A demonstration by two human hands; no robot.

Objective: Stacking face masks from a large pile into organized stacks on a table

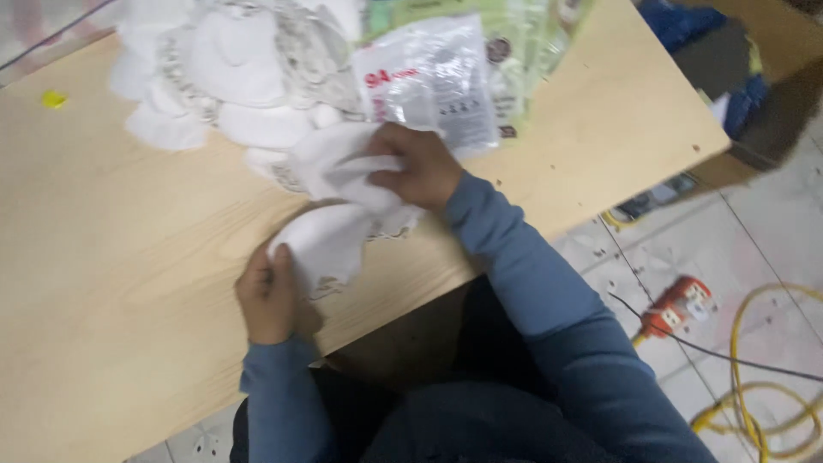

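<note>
Wooden table point(129, 257): both hands, left point(267, 296) and right point(420, 167), clenched on one white cloth point(330, 231); two plastic packets point(437, 81).

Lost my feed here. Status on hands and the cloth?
Left hand and right hand both gripping white cloth. Cloth on wooden table. Pile of white pads and plastic bag behind.

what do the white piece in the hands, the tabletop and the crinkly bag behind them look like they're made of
White piece, held by the left hand and right hand: probably soft fabric; it folds limply, matte.
Tabletop: light wood or wood-look laminate, smooth, with visible grain lines.
Bag: thin clear plastic, glossy and wrinkled, with glare.
</note>
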